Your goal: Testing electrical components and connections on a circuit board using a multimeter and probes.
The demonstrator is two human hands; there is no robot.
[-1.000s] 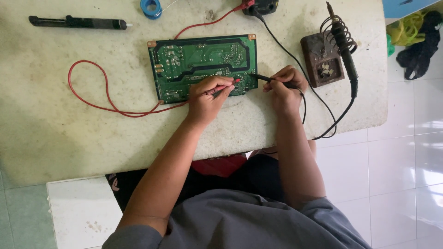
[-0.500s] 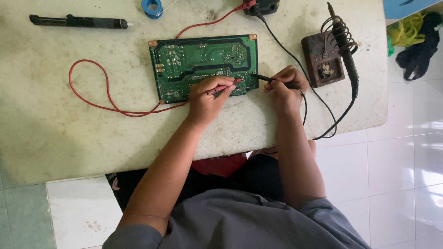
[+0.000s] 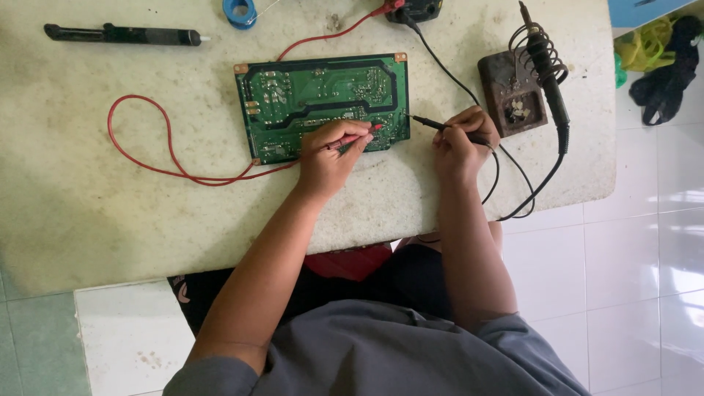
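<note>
Red lead [image 3: 147,158] loops across tabletop [image 3: 88,213] on left – green circuit board [image 3: 323,99] lies flat mid-table. Left hand [image 3: 328,154] pinches red probe [image 3: 359,136], tip on board's lower edge. Right hand [image 3: 458,143] grips black probe [image 3: 438,126], tip at board's right edge. Soldering iron [image 3: 546,70] sits in stand far right.

Green circuit board [image 3: 323,103] flat on pale worn table [image 3: 110,213]. L hand [image 3: 330,150] pinching red probe [image 3: 357,138], tip on board's lower edge. R hand [image 3: 458,143] gripping black probe [image 3: 433,125], tip at board's right edge. Soldering iron [image 3: 546,62] in stand near R hand. Red lead [image 3: 147,158] looped left of board.
</note>
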